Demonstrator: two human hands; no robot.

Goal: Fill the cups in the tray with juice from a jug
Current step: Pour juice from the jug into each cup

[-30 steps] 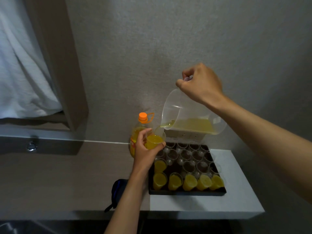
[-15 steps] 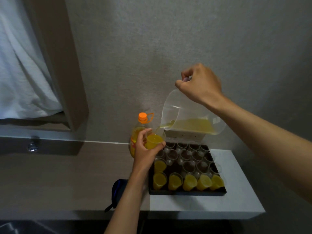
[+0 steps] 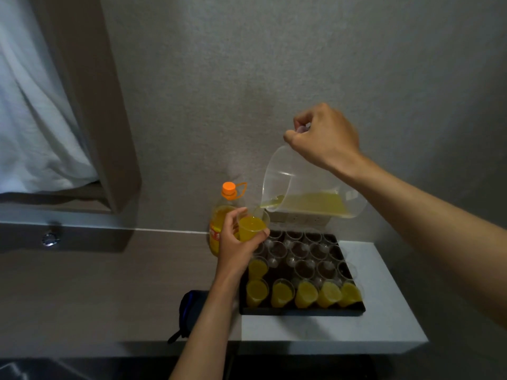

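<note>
- The tray (image 3: 301,311) sits on the counter (image 3: 384,311), packed with cups; filled cups (image 3: 304,294) line its near edge.
- A juice bottle (image 3: 219,229) stands just beside the tray's far left corner, against the wall (image 3: 274,64).
- A dark pouch (image 3: 192,311) lies left of the tray.
- Bare counter lies right of the tray and in front of it.

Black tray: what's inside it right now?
The black tray holds small clear cups: six filled cups with juice along the near edge and left side, and empty cups behind. The left hand covers its far-left corner, so cups there cannot be seen.
</note>
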